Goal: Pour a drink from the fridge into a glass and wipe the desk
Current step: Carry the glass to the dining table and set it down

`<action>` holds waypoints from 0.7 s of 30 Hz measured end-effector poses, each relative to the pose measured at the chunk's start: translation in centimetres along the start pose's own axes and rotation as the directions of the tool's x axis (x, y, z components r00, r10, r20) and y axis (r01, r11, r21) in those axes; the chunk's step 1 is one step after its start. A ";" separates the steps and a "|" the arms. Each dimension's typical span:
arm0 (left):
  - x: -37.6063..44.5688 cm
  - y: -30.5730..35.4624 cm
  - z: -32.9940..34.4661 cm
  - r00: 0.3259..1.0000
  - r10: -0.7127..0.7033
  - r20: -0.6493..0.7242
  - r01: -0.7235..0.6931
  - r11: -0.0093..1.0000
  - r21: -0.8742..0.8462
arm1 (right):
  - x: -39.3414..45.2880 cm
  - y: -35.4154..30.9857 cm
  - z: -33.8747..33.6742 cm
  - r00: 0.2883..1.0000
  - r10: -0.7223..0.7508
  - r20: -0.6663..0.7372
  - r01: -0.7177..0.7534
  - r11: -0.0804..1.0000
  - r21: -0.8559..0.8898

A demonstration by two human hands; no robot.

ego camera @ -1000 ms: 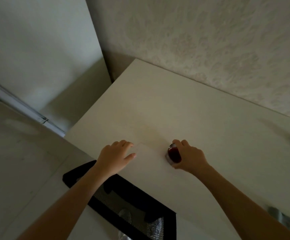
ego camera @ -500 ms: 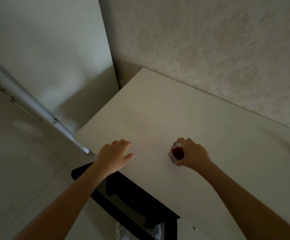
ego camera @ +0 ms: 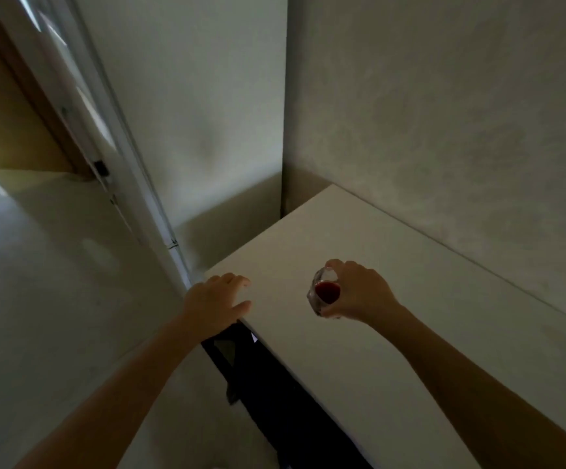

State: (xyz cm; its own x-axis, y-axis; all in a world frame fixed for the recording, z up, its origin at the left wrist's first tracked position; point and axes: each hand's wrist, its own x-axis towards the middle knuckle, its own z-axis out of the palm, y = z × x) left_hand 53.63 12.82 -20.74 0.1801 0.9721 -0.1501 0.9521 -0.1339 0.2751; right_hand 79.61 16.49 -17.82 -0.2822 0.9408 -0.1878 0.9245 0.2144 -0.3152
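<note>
The right hand (ego camera: pixel 359 292), fingers wrapped round the glass (ego camera: pixel 325 294) of red drink, has lifted it off the tabletop (ego camera: pixel 410 316); the left hand (ego camera: pixel 215 304) rests open-fingered at the edge, so wiping can follow.

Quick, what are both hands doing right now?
Left hand: open, fingers resting on the desk edge.
Right hand: gripping the glass of red drink.

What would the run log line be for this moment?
right hand: grips glass of red drink | left hand: rests on desk corner | wiping: not started
</note>
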 end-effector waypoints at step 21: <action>-26.0 -28.6 -9.7 0.865 -0.437 -0.245 0.472 0.876 0.104 | 3.4 -37.9 5.3 0.867 -0.484 0.114 0.496 0.859 -0.125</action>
State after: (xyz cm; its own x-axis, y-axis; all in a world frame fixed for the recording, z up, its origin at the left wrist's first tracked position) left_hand 19.28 -6.77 -15.48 -0.3210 0.9469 -0.0178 0.9443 0.3214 0.0710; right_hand 42.21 10.19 -11.43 -0.7217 0.6823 -0.1165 0.6864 0.6837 -0.2478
